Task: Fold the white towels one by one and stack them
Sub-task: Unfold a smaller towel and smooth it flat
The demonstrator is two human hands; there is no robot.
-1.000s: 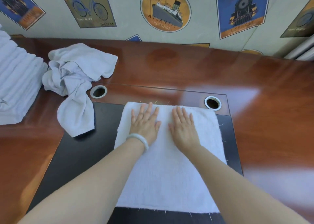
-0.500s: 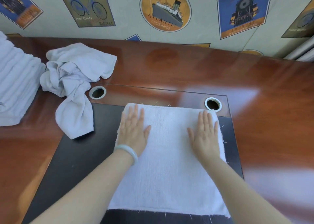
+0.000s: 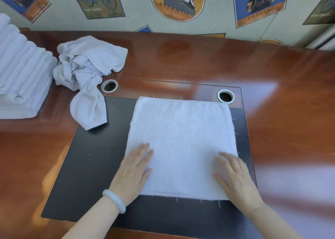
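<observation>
I see my left hand point(image 3: 133, 171) and right hand point(image 3: 235, 178) flat, fingers straight, gripping nothing, pressing the towel's point(image 3: 181, 141) near corners. The towel lies on the black mat point(image 3: 90, 166), nearly square, perhaps longer front-to-back. Far left: a crumpled towel point(image 3: 87, 70) and the stack point(image 3: 21, 75).

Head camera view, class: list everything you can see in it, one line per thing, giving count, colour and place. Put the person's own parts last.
flat towel: one, white, spread on the mat, centre
crumpled towel heap: one heap, white, far left of the mat, its tail on the mat's corner; number of towels unclear
folded towel stack: one, white, left edge of the desk
mat: one, black, set in the desk
desk: one, glossy red-brown
cable holes: two, silver-rimmed, beyond the mat
wall pictures: several, blue and orange, behind the desk
bracelet: one, pale, left wrist
left hand: flat on the flat towel's near left edge
right hand: flat on its near right edge
</observation>
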